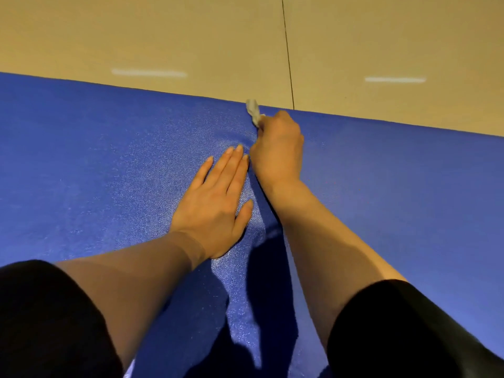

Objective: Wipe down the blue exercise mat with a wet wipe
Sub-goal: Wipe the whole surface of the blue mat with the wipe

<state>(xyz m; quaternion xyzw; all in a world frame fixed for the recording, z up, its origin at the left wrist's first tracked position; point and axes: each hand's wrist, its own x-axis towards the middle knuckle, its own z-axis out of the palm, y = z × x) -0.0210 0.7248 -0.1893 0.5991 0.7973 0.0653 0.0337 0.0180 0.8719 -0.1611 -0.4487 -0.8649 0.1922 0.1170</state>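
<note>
1. Two hands on item, both w/ bare forearms, black sleeves (41, 317) at 6–7 and 5 o'clock.
2. Blue exercise mat (95, 148): lies flat on tan floor (163, 36), fills the lower two-thirds of view; far edge runs 9 to 3 o'clock, sloping down to the right.
3. Wet wipe (253, 110): crumpled, greyish-white, at approx. 12 o'clock from centre, right on the mat's far edge; free end pokes up and over toward the floor.
4. Right hand (278, 145): curled into a fist round the wipe, knuckles up, just inside the far edge.
5. Left hand (215, 200): spread flat, palm down, fingers straight and close together, pressing the mat; fingertips just beside the right wrist, at its 8 o'clock.
6. Wipe vs hands: gripped in right; apart from left, which sits nearer the body.
7. Risk (judgement): wipe is bunched, so only a small patch likely meets the mat; streaks or missed strips probable.
8. Risk: stroke at the edge may overrun onto the floor, picking up dirt and carrying it back.
9. Risk: if the left lifts, the mat may slide or ruck under the push.
10. Floor: dark seam at 12 o'clock, 2 pale light reflections.
</note>
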